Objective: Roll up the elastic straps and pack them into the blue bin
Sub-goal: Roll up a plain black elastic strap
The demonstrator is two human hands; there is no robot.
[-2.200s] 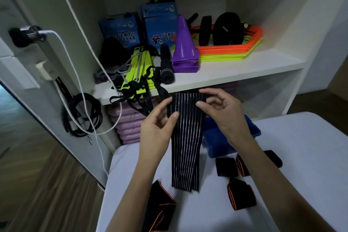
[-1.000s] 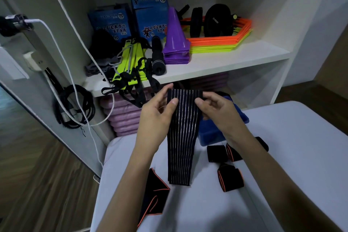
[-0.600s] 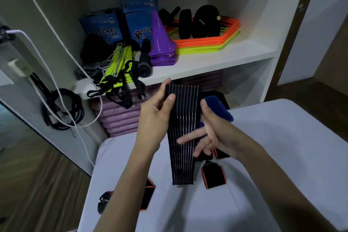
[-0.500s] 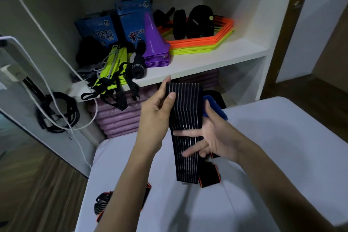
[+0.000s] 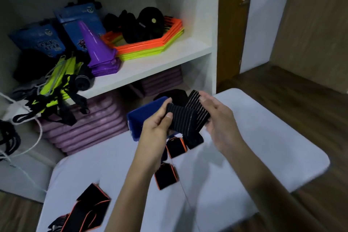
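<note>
**Striped strap folded between both hands above the blue bin**

On the shelf (image 5: 150,66) at far left, two blue packages (image 5: 40,40) stand upright; the nearer one reads "STAR" with part of a word above it, and both carry a round "70" tag near the top. Next to them a purple cone (image 5: 94,43) sits on a stack of purple bases, then a pile of orange and yellow-green hexagonal rings (image 5: 150,43) with black gear resting on top. Below the shelf lie stacked lilac mats (image 5: 90,118).

On the white surface (image 5: 254,147), near its front left corner, a loose black strap with orange edging (image 5: 92,207) lies flat and unrolled. Further right, two small rolled black-and-orange straps (image 5: 166,176) rest close together, just in front of the blue bin (image 5: 145,117), which stands at the far edge of the surface.

The left hand (image 5: 156,124) pinches the black striped elastic strap (image 5: 185,117) between thumb and fingers at its left end. The strap is held in the air just above the bin and the rolls, folded over itself, its long axis running roughly left to right with the right end tilted up and away; the pale stripes follow that length. The right hand (image 5: 219,117) is blurred, fingers fairly straight against the strap's right end; whether it grasps it I cannot tell.
</note>
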